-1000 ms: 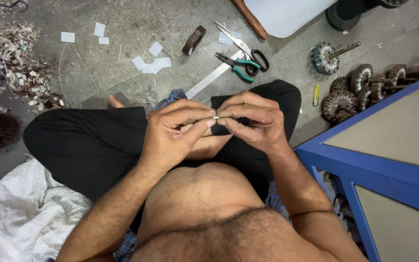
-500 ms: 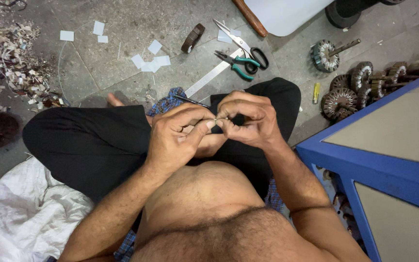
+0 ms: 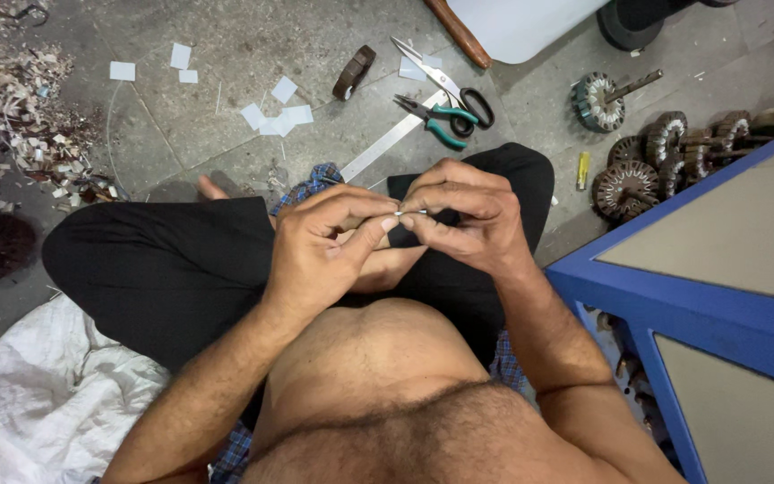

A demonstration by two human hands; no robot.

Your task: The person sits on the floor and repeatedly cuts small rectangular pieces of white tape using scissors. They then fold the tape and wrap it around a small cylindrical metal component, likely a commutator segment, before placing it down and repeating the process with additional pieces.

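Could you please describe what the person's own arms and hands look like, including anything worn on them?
Both arms are bare from the shoulders down: no sleeves, gloves, watch or bracelet show. The left hand and right hand carry no rings that can be seen on the fingers. The forearms have some hair. Below them the person wears black trousers.

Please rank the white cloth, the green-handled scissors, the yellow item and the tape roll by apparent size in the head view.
1. white cloth, though nearest the camera
2. green-handled scissors
3. tape roll
4. yellow item
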